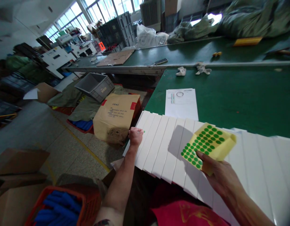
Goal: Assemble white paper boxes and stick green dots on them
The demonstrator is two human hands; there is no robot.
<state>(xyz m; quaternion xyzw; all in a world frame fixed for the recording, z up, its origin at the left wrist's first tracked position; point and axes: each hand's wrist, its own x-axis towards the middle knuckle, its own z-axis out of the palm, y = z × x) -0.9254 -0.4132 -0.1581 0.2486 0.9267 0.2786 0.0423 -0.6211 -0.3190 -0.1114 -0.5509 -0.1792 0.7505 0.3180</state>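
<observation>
My right hand (pixel 216 171) grips a yellow sheet of green dot stickers (pixel 202 144), thumb on top, above a row of flat white boxes (pixel 169 138). The sheet's far edge is curled over. At the left end of that row, my left hand (pixel 136 135) is closed, with its fingers pinched together. A small green dot sticker (pixel 144 131) shows at those fingertips, over the leftmost white box. The boxes lie side by side along the near edge of the green table.
A printed paper (pixel 181 103) lies on the green table (pixel 229 94) behind the boxes. Left of the table stand a brown carton (pixel 115 116) and a grey crate (pixel 95 86). An orange basket (pixel 84 201) of blue pieces is at the lower left.
</observation>
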